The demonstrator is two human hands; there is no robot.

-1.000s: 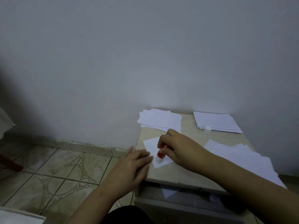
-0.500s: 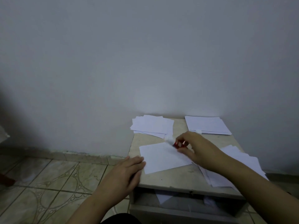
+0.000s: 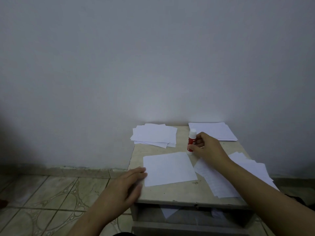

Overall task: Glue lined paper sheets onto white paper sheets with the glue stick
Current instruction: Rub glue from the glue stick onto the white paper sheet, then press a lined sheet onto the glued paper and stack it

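A single white sheet [image 3: 169,168] lies flat in the middle of the small table [image 3: 170,193]. My left hand [image 3: 127,186] rests with straight fingers at the sheet's left edge. My right hand [image 3: 207,149] grips a red glue stick [image 3: 191,141] with a white cap, upright on the table just beyond the sheet's far right corner. A stack of white sheets [image 3: 154,135] lies at the far left, another stack [image 3: 213,131] at the far right. Lined sheets [image 3: 219,176] spread under my right forearm.
The table stands against a plain wall [image 3: 153,65], with tiled floor [image 3: 42,198] to its left. An open drawer [image 3: 187,215] below the tabletop holds scraps of paper.
My right hand carried the glue stick off the sheet towards the back of the table and stood it upright, now capped. My left hand stayed by the sheet's left edge.
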